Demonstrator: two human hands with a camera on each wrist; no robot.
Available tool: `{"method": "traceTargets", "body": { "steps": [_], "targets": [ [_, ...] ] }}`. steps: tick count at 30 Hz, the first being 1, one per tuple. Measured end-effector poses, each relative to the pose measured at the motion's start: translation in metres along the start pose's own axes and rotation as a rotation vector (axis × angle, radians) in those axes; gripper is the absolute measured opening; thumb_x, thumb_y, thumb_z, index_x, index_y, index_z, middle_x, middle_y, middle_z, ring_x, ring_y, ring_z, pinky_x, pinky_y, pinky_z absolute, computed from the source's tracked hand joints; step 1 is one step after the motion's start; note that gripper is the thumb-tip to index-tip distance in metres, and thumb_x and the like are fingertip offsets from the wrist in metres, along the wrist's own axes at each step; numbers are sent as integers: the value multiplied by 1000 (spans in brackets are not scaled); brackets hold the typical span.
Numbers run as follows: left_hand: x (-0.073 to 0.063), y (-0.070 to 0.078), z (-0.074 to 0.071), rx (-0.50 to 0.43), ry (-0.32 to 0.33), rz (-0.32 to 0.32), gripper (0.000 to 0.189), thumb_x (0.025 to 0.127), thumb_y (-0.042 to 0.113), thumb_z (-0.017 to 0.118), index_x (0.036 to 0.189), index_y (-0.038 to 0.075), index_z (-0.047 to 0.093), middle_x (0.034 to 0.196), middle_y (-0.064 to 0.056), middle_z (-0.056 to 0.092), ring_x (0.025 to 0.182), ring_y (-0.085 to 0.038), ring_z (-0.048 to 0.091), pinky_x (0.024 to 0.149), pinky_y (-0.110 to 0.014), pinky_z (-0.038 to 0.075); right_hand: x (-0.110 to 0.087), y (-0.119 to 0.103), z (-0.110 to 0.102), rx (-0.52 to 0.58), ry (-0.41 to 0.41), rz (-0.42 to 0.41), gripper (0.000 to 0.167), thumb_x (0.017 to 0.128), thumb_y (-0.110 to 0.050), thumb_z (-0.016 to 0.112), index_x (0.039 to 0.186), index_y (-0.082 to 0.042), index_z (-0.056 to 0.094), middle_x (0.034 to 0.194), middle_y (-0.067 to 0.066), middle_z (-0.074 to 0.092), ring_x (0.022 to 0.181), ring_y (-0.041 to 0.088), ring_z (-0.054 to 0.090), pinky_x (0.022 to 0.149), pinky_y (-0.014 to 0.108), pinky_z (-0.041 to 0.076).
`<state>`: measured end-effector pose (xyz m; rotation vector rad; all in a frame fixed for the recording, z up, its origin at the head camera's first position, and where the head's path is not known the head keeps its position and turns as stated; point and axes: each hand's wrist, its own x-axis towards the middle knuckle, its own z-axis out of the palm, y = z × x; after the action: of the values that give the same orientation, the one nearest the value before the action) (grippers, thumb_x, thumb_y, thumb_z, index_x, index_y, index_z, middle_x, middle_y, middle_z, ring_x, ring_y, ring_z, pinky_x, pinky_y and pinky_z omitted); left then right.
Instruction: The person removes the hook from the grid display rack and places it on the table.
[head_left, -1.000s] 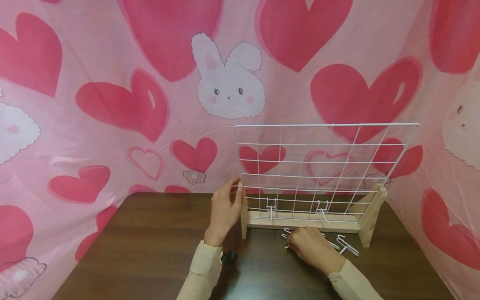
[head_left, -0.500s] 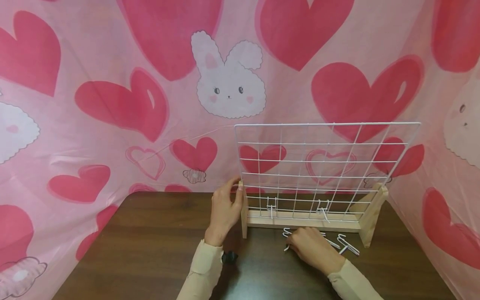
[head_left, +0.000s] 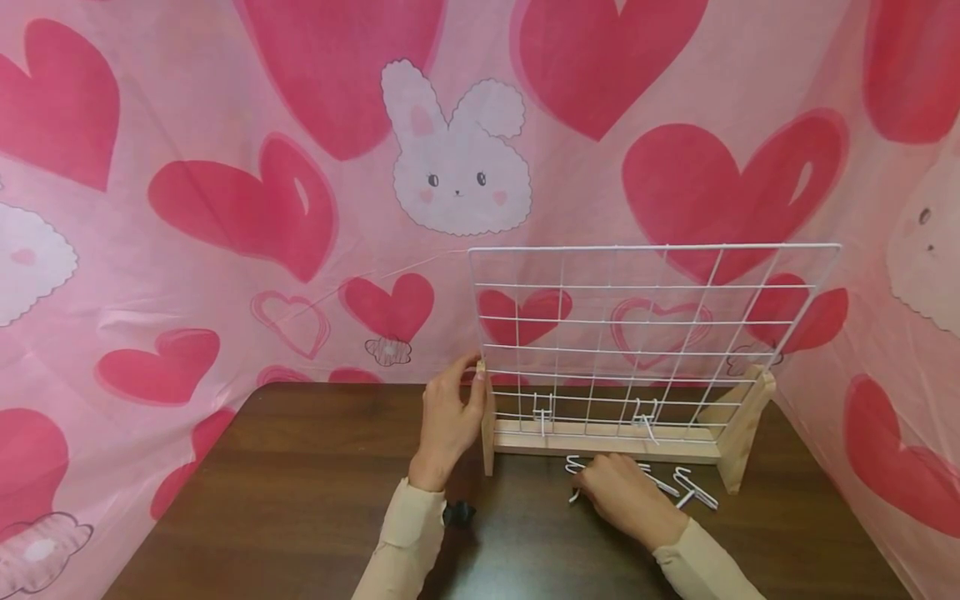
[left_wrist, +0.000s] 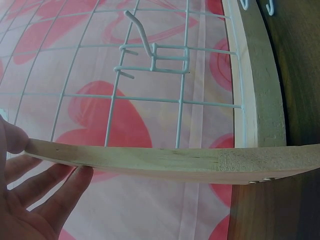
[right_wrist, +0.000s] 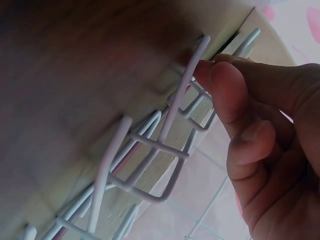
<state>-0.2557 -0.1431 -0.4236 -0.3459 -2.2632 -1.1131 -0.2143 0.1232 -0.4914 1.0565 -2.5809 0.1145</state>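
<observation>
My left hand (head_left: 450, 417) grips the upper end of the stand's left wooden side piece (left_wrist: 150, 157), thumb on one face and fingers on the other. The stand carries a leaning white wire grid (head_left: 652, 247). Two white wire hooks hang low on it, a left hook (head_left: 543, 421) and a right hook (head_left: 645, 417). In front of the stand, my right hand (head_left: 630, 500) is low over loose hooks. In the right wrist view its thumb and index finger pinch at a white hook (right_wrist: 175, 110); the hand hides part of the pile in the head view.
Another loose hook (head_left: 697, 492) lies right of my right hand, near the right wooden foot (head_left: 738, 454). A small black object (head_left: 459, 514) is beside my left sleeve on the brown table (head_left: 300, 467). Pink heart-patterned cloth (head_left: 247, 67) hangs behind and at the sides.
The hook tip showing by my right fingertips has shifted slightly. Both hands stay in almost the same place, and the stand has not moved.
</observation>
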Motion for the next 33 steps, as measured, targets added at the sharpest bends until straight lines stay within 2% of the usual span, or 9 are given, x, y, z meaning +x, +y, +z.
{"method": "traceTargets", "body": {
  "steps": [8,16,25,33],
  "targets": [
    [0,1,-1,4,7,11,30,101,16,63,129,6,71,118,-11,79,104,-28,77,91,-48,62,0,-4,-2,-11,-19,9,27,75,0,81,64,-21,69,58,-4,66,52,17,63,47,35,44],
    [0,0,0,-4,8,10,31,101,15,62,129,4,70,117,-12,78,102,-27,77,87,-47,63,0,-7,-5,41,-37,-3,27,77,0,80,65,-21,69,57,-7,65,50,13,59,46,32,40],
    [1,-1,0,7,27,18,29,101,15,62,128,7,71,113,-12,79,98,-26,78,85,-47,63,2,-7,-8,10,47,-55,31,75,-4,80,60,-21,59,54,-8,60,48,13,57,45,31,40],
    [1,0,1,1,20,19,29,101,16,62,127,8,71,115,-12,79,99,-27,78,89,-48,62,2,-9,-15,20,80,-81,30,75,-7,83,62,-22,59,56,-10,59,50,11,57,45,30,39]
  ]
}}
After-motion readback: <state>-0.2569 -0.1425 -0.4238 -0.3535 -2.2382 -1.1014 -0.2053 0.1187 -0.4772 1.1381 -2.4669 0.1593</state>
